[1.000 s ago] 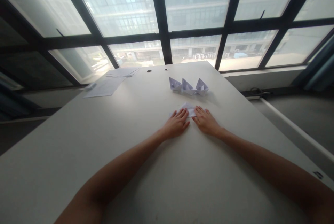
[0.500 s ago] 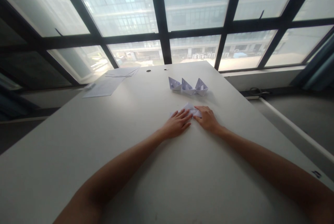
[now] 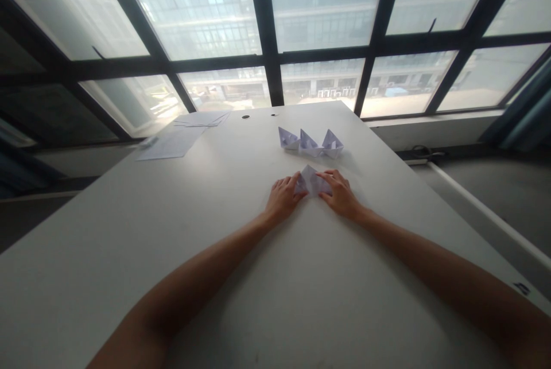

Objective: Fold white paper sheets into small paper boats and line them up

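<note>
A small white folded paper with a pointed top lies on the white table, held between my two hands. My left hand grips its left side, fingers curled and thumb near the lower edge. On the opposite side, my right hand has its fingers over the paper's right part and its thumb at the bottom edge. Parts of the paper are hidden under the fingers. Just beyond it stand three white paper boats in a row: a left boat, a middle boat and a right boat.
Flat white paper sheets lie at the far left of the white table. Two round holes, one of them a dark-rimmed hole, sit near the far edge. Large windows rise behind the table.
My left hand has shifted left, from lying flat across the paper to gripping its left side. More of the paper's middle shows. My right hand stays at the right side.
</note>
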Demonstrator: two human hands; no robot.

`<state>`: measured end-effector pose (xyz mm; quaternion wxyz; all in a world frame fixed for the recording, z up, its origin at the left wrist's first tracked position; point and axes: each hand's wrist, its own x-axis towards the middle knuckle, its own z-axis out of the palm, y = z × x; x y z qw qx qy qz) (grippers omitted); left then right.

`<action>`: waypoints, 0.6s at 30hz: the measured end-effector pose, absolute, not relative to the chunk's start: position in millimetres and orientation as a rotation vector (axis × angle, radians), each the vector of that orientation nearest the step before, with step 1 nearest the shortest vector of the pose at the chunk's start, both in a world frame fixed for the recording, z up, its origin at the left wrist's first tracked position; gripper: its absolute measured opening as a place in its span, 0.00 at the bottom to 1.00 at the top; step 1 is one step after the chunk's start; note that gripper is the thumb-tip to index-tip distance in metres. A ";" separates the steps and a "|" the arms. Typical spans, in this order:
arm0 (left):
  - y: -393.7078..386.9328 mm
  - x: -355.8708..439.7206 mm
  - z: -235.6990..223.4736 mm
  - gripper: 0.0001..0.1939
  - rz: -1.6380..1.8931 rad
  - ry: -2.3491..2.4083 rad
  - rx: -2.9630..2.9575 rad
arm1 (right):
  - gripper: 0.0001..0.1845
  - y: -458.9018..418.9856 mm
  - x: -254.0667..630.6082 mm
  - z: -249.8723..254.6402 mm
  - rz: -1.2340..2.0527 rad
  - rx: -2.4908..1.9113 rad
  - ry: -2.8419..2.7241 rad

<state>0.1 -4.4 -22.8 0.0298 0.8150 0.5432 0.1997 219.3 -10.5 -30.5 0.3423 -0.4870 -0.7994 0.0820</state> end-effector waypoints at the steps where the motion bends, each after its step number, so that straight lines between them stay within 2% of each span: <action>1: -3.8 -0.5 -20.7 0.32 0.653 1.663 2.505 | 0.31 -10.9 218.9 -30.3 0.201 -1.261 -2.083; 8: -0.9 -2.9 -12.1 0.25 0.896 1.542 2.242 | 0.34 -12.3 217.4 -29.3 0.164 -1.260 -2.062; 13: 4.5 -3.6 -14.4 0.14 1.120 1.347 1.969 | 0.31 -7.8 218.1 -32.1 0.106 -1.314 -1.951; 18: 6.4 -4.0 -15.1 0.15 1.294 1.258 1.661 | 0.32 -4.0 220.9 -30.8 0.066 -1.306 -1.753</action>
